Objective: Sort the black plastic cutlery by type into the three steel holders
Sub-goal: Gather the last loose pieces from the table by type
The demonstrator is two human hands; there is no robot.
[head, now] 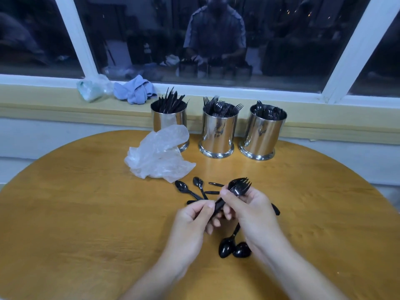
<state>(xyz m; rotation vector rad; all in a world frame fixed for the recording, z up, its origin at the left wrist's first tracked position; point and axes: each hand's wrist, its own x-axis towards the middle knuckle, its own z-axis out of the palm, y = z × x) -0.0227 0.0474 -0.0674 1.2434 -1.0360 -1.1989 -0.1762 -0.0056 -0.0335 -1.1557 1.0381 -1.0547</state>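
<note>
Over the desk [65, 213]: both hands curled on a bunch of forks [237, 187], right hand [249, 211] gripping near the heads, left hand [194, 221] pinching the handles, tines pointing away. Just beyond the grip, two small spoons [190, 190] lying on the wood; just under it, nearer the body, two larger spoons [233, 249], bowls touching. Further beyond, a crumpled bag [158, 156], then three holders: knives [170, 118] left, forks [217, 132] middle, spoons [263, 133] right. Cloth [134, 89] on the sill.
</note>
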